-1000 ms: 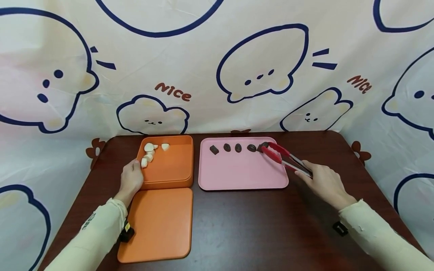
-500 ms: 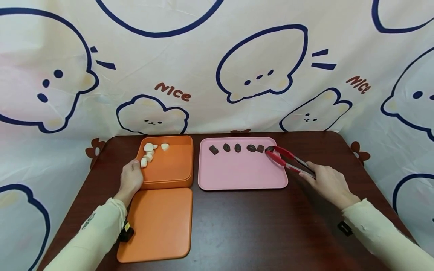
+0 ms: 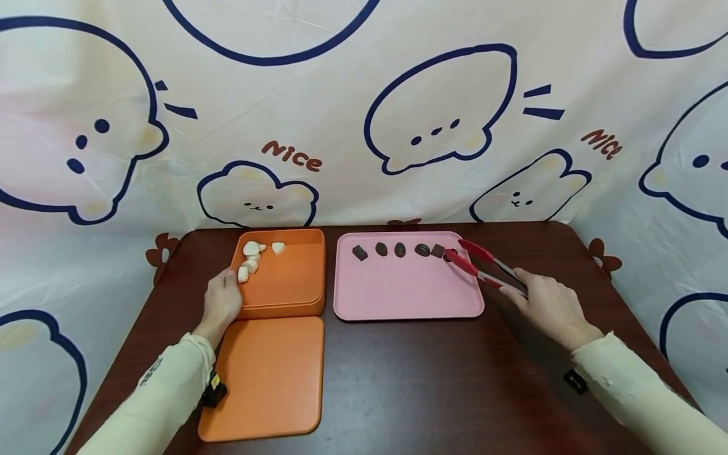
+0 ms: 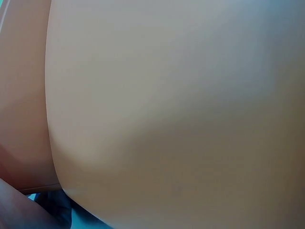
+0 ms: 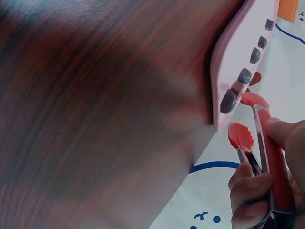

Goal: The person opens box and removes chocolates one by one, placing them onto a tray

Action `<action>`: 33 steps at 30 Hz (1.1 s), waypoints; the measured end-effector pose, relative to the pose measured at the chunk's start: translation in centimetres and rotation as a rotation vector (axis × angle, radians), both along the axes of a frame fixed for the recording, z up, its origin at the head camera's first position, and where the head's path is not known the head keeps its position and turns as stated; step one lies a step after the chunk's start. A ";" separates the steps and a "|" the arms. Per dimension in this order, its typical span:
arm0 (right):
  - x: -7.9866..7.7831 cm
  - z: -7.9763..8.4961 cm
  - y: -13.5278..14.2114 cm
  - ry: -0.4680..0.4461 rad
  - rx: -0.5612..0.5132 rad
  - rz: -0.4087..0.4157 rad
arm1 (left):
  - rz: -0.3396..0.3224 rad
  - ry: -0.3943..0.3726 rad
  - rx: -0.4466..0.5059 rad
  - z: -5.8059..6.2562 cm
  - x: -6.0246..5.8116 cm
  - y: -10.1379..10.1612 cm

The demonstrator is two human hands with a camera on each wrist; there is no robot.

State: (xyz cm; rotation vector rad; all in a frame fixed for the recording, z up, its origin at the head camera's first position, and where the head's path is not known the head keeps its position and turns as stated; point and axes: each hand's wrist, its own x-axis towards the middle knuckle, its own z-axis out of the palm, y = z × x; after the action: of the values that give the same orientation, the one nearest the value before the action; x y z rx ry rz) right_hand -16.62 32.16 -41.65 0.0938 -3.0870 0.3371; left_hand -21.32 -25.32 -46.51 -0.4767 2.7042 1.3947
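My left hand (image 3: 222, 300) grips the left wall of an orange box (image 3: 287, 275), its thumb at the rim. Several small white pieces (image 3: 251, 248) lie in the box's left and back part. My right hand (image 3: 548, 309) holds metal tongs with red tips (image 3: 478, 251) over the right end of a pink tray (image 3: 404, 294). Along the tray's back runs a row of small dark pieces (image 3: 400, 250), like chocolates, some oval and some square. The tong tips stand spread in the right wrist view, with the rightmost dark piece (image 5: 228, 101) lying free of them.
A flat orange lid (image 3: 267, 379) lies in front of the box, under my left forearm. Dark wooden table (image 3: 409, 379) surrounds everything. A printed white cloth (image 3: 341, 114) hangs at the back and sides. The left wrist view is filled mostly by a blurred orange surface (image 4: 143, 95).
The tongs have shifted slightly right and their tips have spread apart. The rightmost dark piece, first between the tips, now lies on the tray beside the square one. The left hand stays put.
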 end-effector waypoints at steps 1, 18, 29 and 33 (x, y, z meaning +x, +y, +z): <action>0.0 0.1 0.0 0.002 -0.012 0.000 | -0.001 0.000 0.000 0.0 0.0 0.1; -1.0 0.1 -3.9 0.060 -0.103 0.088 | -0.005 0.000 -0.009 -0.2 -0.1 0.2; -1.8 0.0 -7.6 0.056 -0.115 0.108 | 0.004 0.005 -0.020 -0.2 -0.1 0.2; -2.1 0.0 -9.1 0.048 -0.115 0.117 | 0.004 0.003 -0.016 -0.2 -0.1 0.1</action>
State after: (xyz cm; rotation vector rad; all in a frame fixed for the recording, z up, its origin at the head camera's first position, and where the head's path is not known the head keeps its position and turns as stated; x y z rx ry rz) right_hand -18.68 23.02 -41.60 0.2761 -3.0139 0.5079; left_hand -21.44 -25.25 -46.70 -0.4818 2.7209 1.3769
